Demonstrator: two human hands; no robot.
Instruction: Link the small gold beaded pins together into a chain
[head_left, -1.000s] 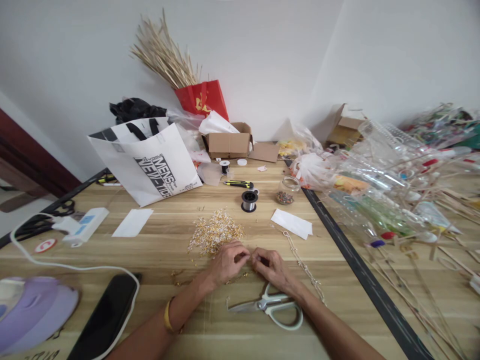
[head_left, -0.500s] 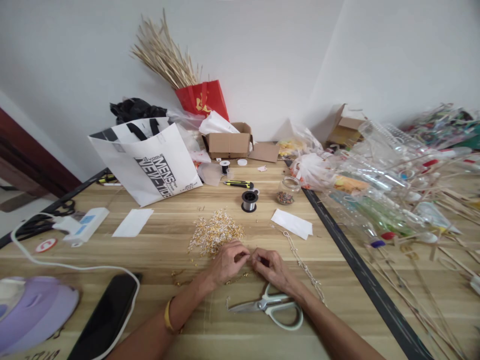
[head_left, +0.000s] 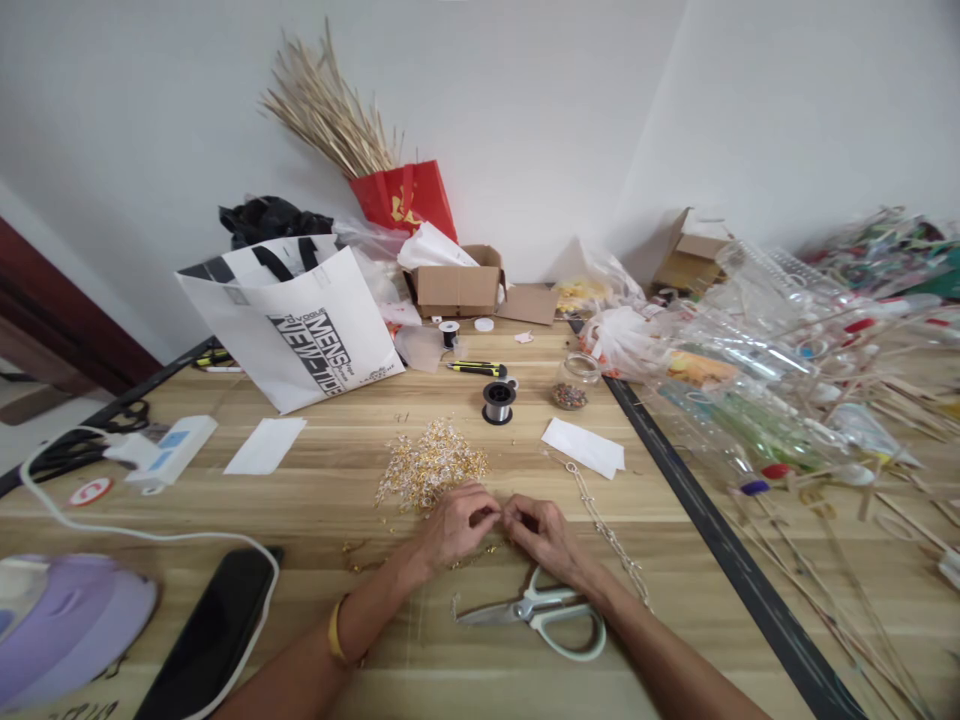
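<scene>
Pale wall (head_left: 525,120) behind wooden table (head_left: 337,460)

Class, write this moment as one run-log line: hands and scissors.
left hand: pinched, beside gold-and-silver pile | right hand: pinched, near left hand | held: too small to tell | scissors: lying unheld

- Muted, fairly even light covers the table (head_left: 667,570); its source is out of view.
- Pale glints streak the clear bottles (head_left: 739,335) along the right edge.
- A soft shadow marks the wall (head_left: 525,120) beyond the far edge.
- Wide-angle stretch distorts the purple object (head_left: 75,625), near left corner.
- Tiny pieces in the gold-and-clear pile (head_left: 431,465) smear together.
</scene>
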